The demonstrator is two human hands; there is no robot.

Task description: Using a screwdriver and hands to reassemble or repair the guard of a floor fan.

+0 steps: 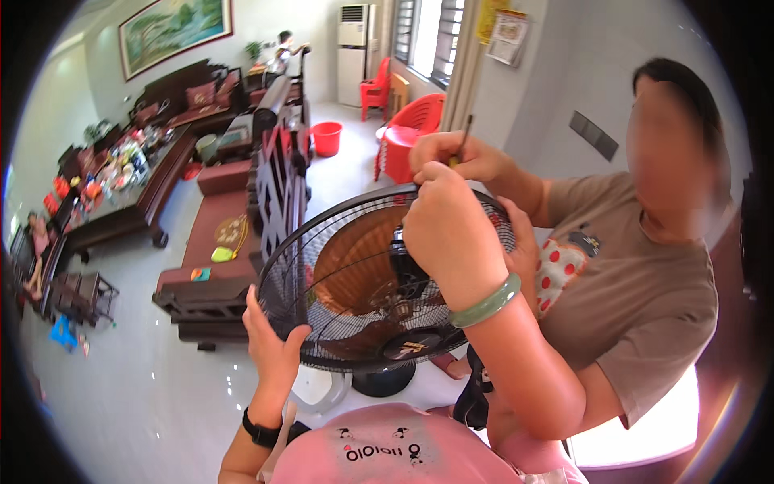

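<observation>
left hand (276,345) — against black fan (363,274)

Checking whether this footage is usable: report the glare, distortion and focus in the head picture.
Head view: the window washes out nearly white; bright glints dot the glossy floor; the scene bows near the black corners; coloured flare streaks the lower right; the black-caged fan looks fairly sharp, while the co-worker's head is blurred.

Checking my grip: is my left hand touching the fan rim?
Touching: the head view shows your left hand against the fan rim, thumb overlapping it.
</observation>
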